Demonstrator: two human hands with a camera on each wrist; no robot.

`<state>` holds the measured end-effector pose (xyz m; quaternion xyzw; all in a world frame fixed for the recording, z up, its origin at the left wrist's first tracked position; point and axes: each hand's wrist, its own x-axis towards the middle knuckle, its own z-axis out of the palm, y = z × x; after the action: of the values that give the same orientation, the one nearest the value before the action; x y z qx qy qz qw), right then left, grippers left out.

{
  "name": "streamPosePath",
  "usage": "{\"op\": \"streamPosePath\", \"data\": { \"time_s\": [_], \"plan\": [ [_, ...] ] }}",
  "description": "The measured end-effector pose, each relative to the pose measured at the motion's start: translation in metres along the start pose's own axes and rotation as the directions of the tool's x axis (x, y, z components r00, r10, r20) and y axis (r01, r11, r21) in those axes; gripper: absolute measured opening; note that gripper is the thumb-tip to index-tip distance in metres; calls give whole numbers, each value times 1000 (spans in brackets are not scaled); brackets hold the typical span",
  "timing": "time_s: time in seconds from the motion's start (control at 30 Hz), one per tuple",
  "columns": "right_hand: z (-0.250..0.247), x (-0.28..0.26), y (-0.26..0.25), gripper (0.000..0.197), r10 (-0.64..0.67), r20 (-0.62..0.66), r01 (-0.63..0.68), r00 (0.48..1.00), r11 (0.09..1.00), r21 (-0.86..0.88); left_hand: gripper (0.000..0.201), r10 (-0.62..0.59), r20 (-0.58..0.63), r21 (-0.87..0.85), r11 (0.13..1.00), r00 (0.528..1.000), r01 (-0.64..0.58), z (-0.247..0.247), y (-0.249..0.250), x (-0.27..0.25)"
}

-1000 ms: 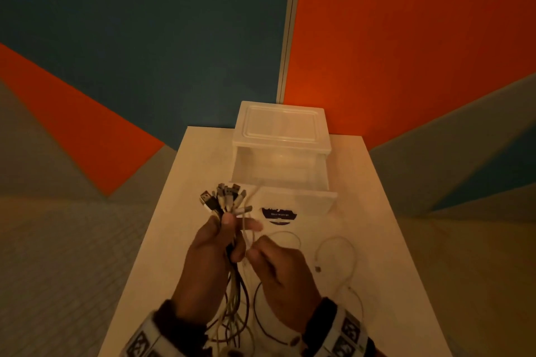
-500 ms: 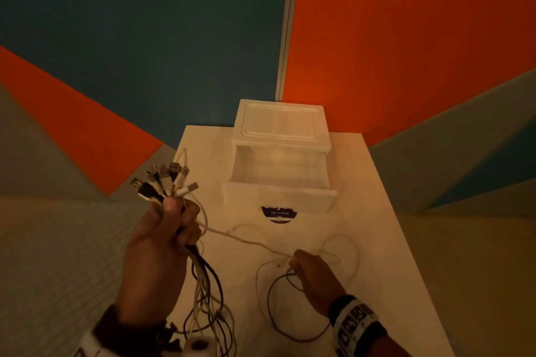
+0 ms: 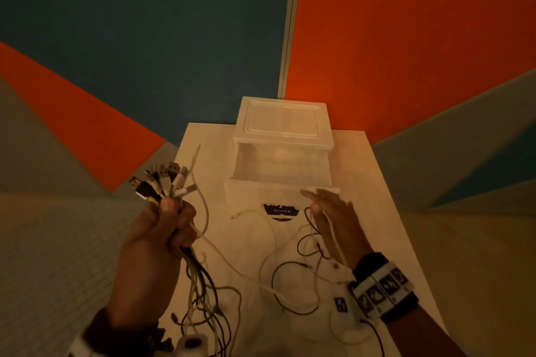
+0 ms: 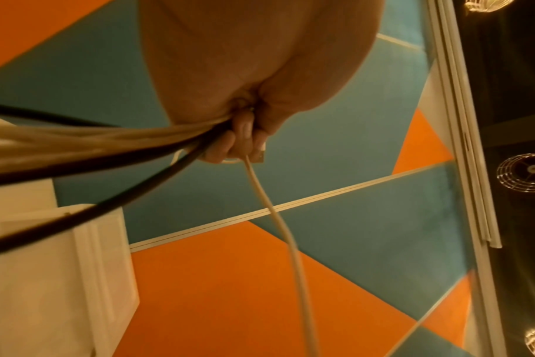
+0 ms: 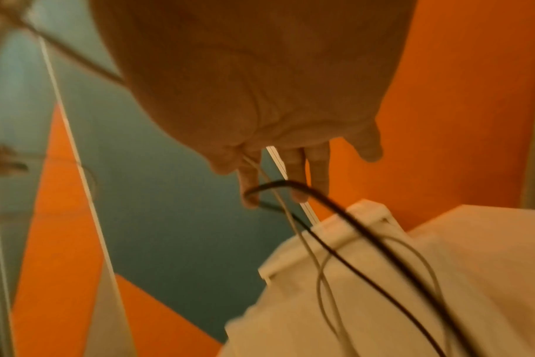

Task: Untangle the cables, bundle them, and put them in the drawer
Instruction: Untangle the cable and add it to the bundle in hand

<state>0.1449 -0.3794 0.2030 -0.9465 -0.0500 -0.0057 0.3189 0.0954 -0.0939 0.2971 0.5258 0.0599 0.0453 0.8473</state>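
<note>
Left hand [image 3: 156,238]: you are gripping a bunch of cables [image 3: 191,272] in a closed fist, fingers [image 4: 245,135] curled tight round the strands. The plugs [image 3: 164,180] are fanning out above your thumb, off the left edge of the desk [image 3: 385,211]. Black and white strands are hanging below the fist and trailing down onto the desk near its front edge.

Right hand [image 3: 333,220]: you are holding it over the desk just in front of the drawer, fingers [image 5: 293,169] stretched out nearly straight and slightly spread. A black cable [image 5: 321,200] is looping over the fingers, and a thin white cable [image 5: 278,200] is running between your thumb and first finger; whether the thumb is pinching it cannot be told.

Loose cables [image 3: 290,269]: black and white lengths are lying in open loops on the desk between your two hands, one white strand running from the left fist across to the right side. Further loops are lying by your right wrist band [image 3: 383,287].

Drawer [image 3: 278,171]: it is standing pulled out of a clear plastic box [image 3: 282,122] at the back of the desk, against the wall. A dark label [image 3: 280,210] is sitting on its front. No cable is showing inside it; all are in your hands or on the desk.

Surroundings: wall panels [image 3: 406,38] in orange, teal and grey are standing behind the desk.
</note>
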Motion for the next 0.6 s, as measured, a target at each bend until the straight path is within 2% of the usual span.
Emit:
{"op": "streamPosePath", "data": {
  "time_s": [0.07, 0.1, 0.17, 0.27, 0.4, 0.5, 0.57, 0.6],
  "plan": [
    [-17, -6, -15, 48, -85, -137, 94, 987, 994, 61, 26, -15, -9, 29, 999, 1000, 15, 0, -3, 1],
    [-23, -10, -22, 47, -101, -192, 130, 976, 981, 147, 22, -27, -11, 44, 999, 1000, 28, -1, -5, 2],
    [-33, -18, -35, 48, -104, -268, 197, 958, 916, 349, 21, -47, -5, 60, 997, 999, 47, -2, -7, 3],
    [-48, -26, -48, 43, -122, -388, 302, 914, 842, 447, 24, -61, 2, 59, 996, 998, 60, -1, -9, 4],
    [-57, -28, -51, 38, -111, -403, 271, 908, 891, 364, 20, -71, 22, 64, 996, 997, 70, 0, -14, 7],
    [-72, -35, -51, 38, -105, -463, 275, 880, 907, 318, 19, -60, 42, 80, 995, 997, 56, -3, -15, 7],
    [-87, -51, -51, 30, -67, -452, 272, 889, 873, 405, 20, -60, 52, 113, 992, 997, 53, -5, -15, 6],
    [-93, -61, -48, 25, -45, -390, 237, 920, 856, 460, 20, -61, 52, 133, 990, 997, 54, -5, -15, 6]
  ]
}}
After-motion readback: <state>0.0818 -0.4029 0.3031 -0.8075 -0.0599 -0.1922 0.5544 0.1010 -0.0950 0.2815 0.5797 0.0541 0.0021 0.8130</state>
